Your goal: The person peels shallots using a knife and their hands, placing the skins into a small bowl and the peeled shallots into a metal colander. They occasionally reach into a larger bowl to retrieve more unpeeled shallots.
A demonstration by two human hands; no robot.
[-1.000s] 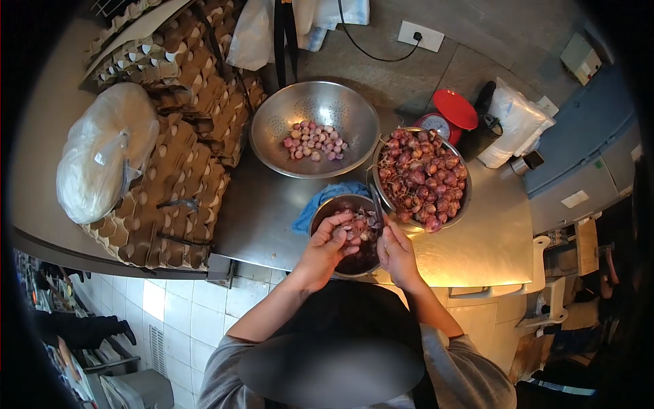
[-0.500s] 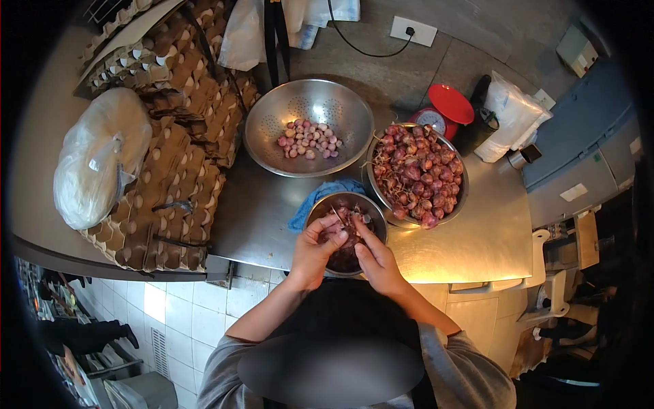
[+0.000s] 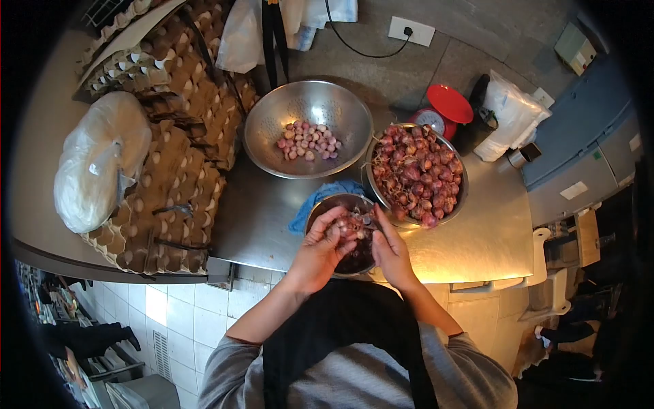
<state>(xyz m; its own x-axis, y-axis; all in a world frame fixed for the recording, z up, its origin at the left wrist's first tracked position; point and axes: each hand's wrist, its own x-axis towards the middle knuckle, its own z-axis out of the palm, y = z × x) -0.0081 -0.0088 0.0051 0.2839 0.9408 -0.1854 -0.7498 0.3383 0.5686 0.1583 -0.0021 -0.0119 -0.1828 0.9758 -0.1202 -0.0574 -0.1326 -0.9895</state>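
Observation:
Over a small metal bowl (image 3: 368,264) of dark red skins, my two hands work close together. My left hand (image 3: 317,249) is curled, its thumb and fingers closed on a partly peeled shallot (image 3: 360,234). My right hand (image 3: 393,253) faces it from the right, fingers bent toward the shallot; what they grip is too small to make out. A blue cloth (image 3: 300,219) lies partly under the bowl. Behind it, a perforated metal colander (image 3: 262,150) holds peeled shallots (image 3: 308,140). A full metal bowl (image 3: 465,194) of unpeeled shallots (image 3: 419,174) stands to the right.
Egg trays (image 3: 170,204) are stacked at the left, with a white plastic bag (image 3: 102,163) on top. A red scale (image 3: 449,103) and a clear bag (image 3: 511,112) stand at the back right. The steel table (image 3: 490,252) ends just before my body.
My right hand has moved slightly right and up, and its fingers have drawn apart from the left. My left hand has rolled more upward, showing the pale shallot.

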